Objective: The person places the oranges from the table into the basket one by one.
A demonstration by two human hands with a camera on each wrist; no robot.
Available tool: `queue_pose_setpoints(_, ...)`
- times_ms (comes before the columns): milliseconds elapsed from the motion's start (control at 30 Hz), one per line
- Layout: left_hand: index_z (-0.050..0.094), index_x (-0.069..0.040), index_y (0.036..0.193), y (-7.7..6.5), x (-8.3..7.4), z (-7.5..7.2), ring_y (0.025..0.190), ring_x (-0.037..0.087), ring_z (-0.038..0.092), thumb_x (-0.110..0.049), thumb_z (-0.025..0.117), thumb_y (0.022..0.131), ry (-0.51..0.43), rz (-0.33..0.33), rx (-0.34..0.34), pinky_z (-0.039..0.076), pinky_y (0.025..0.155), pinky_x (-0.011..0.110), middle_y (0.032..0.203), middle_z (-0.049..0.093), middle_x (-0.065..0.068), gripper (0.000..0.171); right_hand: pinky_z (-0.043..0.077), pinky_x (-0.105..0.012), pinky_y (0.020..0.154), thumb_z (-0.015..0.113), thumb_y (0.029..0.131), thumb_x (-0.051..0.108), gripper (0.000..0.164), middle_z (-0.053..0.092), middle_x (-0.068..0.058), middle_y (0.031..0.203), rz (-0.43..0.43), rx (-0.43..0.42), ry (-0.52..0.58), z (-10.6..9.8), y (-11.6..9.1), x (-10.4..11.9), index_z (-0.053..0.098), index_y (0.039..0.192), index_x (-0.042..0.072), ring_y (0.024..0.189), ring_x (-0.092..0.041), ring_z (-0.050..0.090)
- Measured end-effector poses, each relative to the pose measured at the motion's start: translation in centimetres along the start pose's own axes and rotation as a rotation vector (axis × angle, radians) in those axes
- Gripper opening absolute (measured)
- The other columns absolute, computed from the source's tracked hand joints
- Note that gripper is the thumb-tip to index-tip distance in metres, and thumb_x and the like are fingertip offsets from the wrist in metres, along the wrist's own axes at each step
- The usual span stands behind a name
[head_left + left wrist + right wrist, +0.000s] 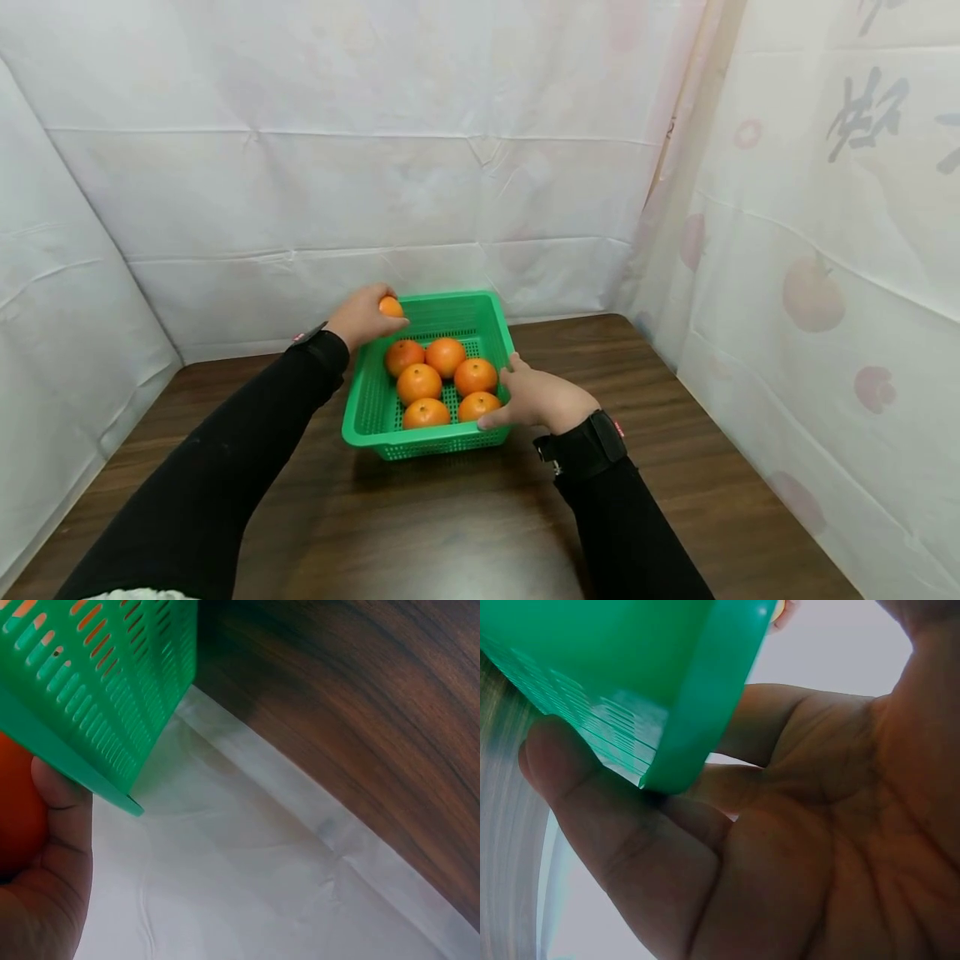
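A green plastic basket (367,417) with slotted sides stands on the table, several oranges (419,383) lying in its near and middle part. At its far left corner my left hand (363,317) grips another orange (390,307) above the rim. The left wrist view shows that orange (19,806) against the thumb, right beside the basket's rim (67,761). My right hand (543,398) holds the basket at its near right corner, thumb towards the front rim and fingers along the right side. In the right wrist view the basket's edge (705,697) lies between thumb and fingers.
The dark wood-grain table (450,517) stretches around the basket. White sheeting (315,192) hangs right behind the table, and a printed sheet (810,250) runs along its right side. More white sheeting (60,317) stands at the left.
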State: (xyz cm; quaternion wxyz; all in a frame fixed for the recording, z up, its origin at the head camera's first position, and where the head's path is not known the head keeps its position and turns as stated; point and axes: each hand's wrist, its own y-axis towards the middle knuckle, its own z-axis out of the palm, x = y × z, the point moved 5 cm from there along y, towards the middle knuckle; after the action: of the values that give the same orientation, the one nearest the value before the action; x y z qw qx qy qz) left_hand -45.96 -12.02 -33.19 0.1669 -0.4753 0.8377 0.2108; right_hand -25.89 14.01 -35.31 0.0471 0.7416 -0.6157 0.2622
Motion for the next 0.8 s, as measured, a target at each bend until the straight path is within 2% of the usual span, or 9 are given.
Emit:
queue_pose_setpoints(167, 0.05, -0.017, 0.127, 0.2, 0.2, 0.0, 0.086, 0.025, 0.052, -0.043, 0.072, 0.089, 0.004, 0.005, -0.002, 0.047, 0.072, 0.041, 0.107, 0.055, 0.004, 0.051, 0.034, -0.049, 0.106, 0.071, 0.083, 0.06, 0.099, 0.0, -0.013, 0.161, -0.004, -0.006, -0.004, 0.1, 0.0, 0.0, 0.024, 0.155, 0.011, 0.14, -0.03, 0.022)
queue_pose_setpoints(433, 0.054, -0.013, 0.123, 0.6, 0.0, -0.5, 0.081, 0.027, 0.052, -0.037, 0.074, 0.088, 0.009, 0.047, 0.047, 0.045, 0.068, 0.043, 0.103, 0.056, 0.008, 0.047, 0.035, -0.048, 0.106, 0.07, 0.083, 0.061, 0.098, -0.002, -0.013, 0.161, -0.009, -0.011, -0.015, 0.2, 0.1, 0.2, 0.024, 0.155, 0.011, 0.139, -0.029, 0.025)
queue_pose_setpoints(500, 0.055, -0.013, 0.119, 0.8, -0.3, -0.5, 0.079, 0.027, 0.052, -0.036, 0.075, 0.087, 0.052, 0.074, 0.06, 0.045, 0.067, 0.042, 0.101, 0.057, 0.007, 0.043, 0.036, -0.048, 0.105, 0.07, 0.083, 0.06, 0.098, -0.001, -0.013, 0.161, -0.014, -0.011, -0.016, 0.3, 0.1, 0.3, 0.025, 0.154, 0.011, 0.138, -0.03, 0.026)
queue_pose_setpoints(667, 0.059, -0.011, 0.115, 1.1, -1.7, -0.4, 0.078, 0.025, 0.05, -0.037, 0.077, 0.085, 0.231, 0.171, 0.095, 0.042, 0.069, 0.04, 0.098, 0.058, 0.006, 0.044, 0.035, -0.049, 0.105, 0.071, 0.083, 0.059, 0.098, 0.0, -0.014, 0.16, -0.021, -0.014, -0.011, 0.2, -0.1, 0.6, 0.026, 0.154, 0.01, 0.139, -0.03, 0.025)
queue_pose_setpoints(800, 0.059, -0.011, 0.117, 1.1, -3.2, -0.1, 0.078, 0.025, 0.05, -0.039, 0.077, 0.085, 0.27, 0.196, 0.141, 0.042, 0.069, 0.041, 0.097, 0.058, 0.007, 0.046, 0.035, -0.049, 0.106, 0.072, 0.083, 0.059, 0.097, -0.001, -0.014, 0.161, -0.02, -0.013, -0.005, 0.1, -0.2, 0.7, 0.026, 0.154, 0.011, 0.139, -0.031, 0.025)
